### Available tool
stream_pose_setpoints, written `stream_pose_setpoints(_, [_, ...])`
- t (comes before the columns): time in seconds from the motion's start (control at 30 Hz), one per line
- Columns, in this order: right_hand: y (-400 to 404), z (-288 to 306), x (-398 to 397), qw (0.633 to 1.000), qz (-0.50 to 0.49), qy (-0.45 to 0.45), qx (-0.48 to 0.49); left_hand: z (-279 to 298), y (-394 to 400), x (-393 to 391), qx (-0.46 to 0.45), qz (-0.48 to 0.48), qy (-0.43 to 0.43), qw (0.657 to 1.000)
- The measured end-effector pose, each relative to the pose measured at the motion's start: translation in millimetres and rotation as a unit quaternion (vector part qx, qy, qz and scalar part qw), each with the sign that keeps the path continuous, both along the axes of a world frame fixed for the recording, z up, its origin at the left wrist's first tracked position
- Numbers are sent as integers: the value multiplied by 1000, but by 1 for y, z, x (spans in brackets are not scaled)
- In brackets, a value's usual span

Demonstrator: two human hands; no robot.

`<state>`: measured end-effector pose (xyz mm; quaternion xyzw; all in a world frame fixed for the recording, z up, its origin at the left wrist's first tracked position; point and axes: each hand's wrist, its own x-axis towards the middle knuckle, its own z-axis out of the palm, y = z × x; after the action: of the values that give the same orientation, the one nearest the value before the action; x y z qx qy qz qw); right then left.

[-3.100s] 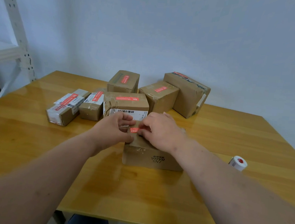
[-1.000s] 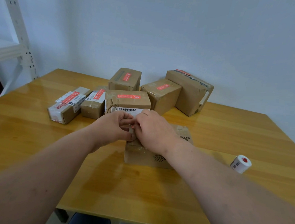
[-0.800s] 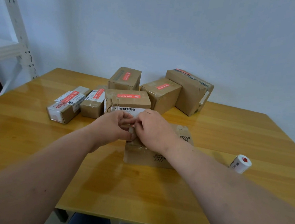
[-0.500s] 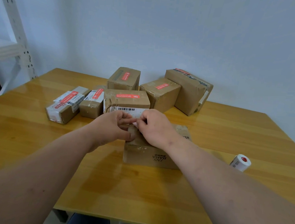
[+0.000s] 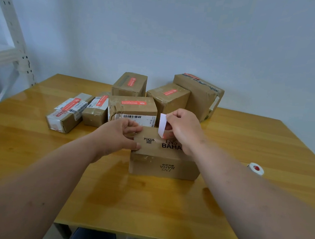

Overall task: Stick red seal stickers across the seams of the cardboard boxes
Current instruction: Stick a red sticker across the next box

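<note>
Against a pale wall, a wooden counter (image 5: 36, 166) carries six sealed boxes at twelve o'clock. The near box (image 5: 161, 157) is gripped by the left hand (image 5: 117, 135); a sticker (image 5: 162, 124) is pinched by the right hand (image 5: 184, 129), its white backing apparently being peeled. Pressing across the seam is needed next.

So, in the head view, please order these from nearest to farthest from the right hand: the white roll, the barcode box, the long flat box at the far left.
From the right hand:
1. barcode box, just to its left, behind the box being sealed.
2. white roll, off to the right on the table.
3. long flat box, far left of the group.
</note>
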<state>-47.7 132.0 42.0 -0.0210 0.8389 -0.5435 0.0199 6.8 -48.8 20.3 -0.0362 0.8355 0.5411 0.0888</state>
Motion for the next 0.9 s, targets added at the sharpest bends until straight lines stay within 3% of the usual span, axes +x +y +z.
stream_pose_setpoints(0.33, [4,-3,1,996,-42,-34,-75,3,2,2,-35,-3,0,999])
stream_pose_setpoints(0.63, [3,-3,1,996,-72,-14,-56,6,5,4,-50,-2,-2,999])
stream_pose_setpoints(0.8, [13,18,1,987,-90,-16,-132,5,4,3,-79,5,-1,997])
stream_pose_setpoints(0.9, [17,25,5,992,-78,12,-96,7,7,5,-79,-2,1,997])
